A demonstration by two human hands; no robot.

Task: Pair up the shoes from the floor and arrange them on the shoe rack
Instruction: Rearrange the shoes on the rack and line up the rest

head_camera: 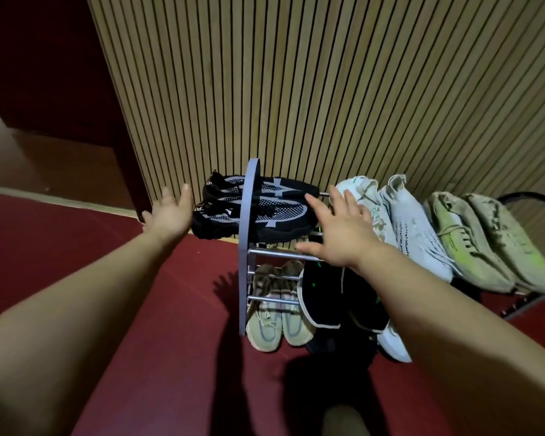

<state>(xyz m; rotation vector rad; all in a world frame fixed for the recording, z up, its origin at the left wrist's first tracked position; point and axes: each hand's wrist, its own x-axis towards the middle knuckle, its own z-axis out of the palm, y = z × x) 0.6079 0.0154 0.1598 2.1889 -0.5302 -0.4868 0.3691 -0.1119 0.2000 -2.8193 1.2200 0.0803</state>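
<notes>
Grip state: both released, nothing held. The left hand [169, 213] was extended with fingers straight and spread, just beside the heels of the black-and-grey pair [274, 212]. That pair lay side by side on the top tier of the shoe rack [248, 221], heels projecting leftward past the grey end panel. The right hand [340, 236] was spread flat, palm down, above the toes of that pair; contact could not be determined. Further right on the top tier sat the white pair [403, 221], then the soiled yellow-green pair [488, 243]. On the lower tier, left to right, were the tan pair [277, 313], the black pair [337, 297] and a white shoe [394, 344]. The rack stood on the red floor [170, 309] against the slatted wall [296, 89].
</notes>
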